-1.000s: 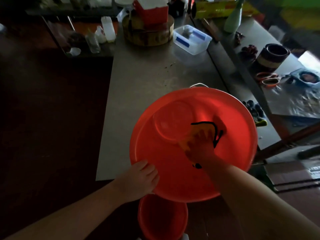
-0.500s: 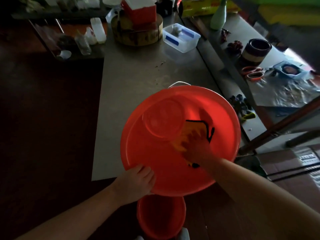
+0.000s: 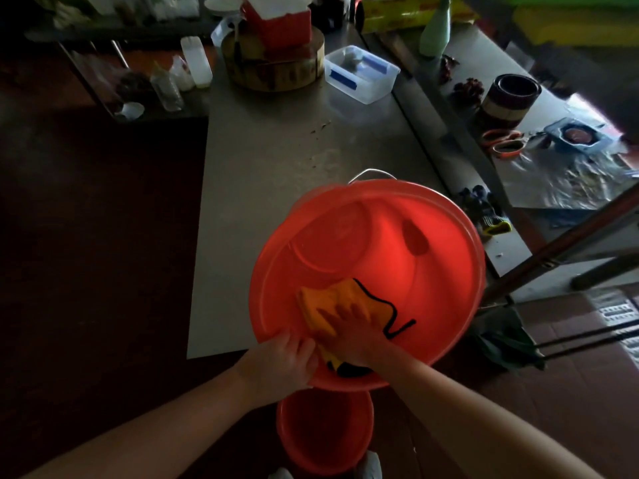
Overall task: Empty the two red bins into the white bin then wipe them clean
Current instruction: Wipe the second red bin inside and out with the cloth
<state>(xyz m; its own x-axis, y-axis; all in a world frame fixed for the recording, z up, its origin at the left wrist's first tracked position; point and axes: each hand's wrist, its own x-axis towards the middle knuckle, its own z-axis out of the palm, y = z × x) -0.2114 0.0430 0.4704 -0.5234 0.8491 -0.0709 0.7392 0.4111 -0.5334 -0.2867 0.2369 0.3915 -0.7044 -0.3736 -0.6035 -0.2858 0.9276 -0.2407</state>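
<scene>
Red small bin [image 3: 325, 430]: just below the near rim of the large red bin [image 3: 432, 288], opening facing up.
Left hand [image 3: 280, 361]: fingers curled over the large red bin's near rim, gripping it.
Right hand [image 3: 349, 331]: inside the large red bin, fingers spread flat, pressing the yellow cloth [image 3: 328, 302] on its near inner wall.
Steel table [image 3: 276, 167]: beyond the large red bin, under its far side.

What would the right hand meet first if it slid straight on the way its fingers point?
The right hand presses the yellow cloth, and the cloth's bunched part lies just ahead, so it would meet that first. Past it comes probably the round bottom of the red bin, though depth is unclear.
</scene>
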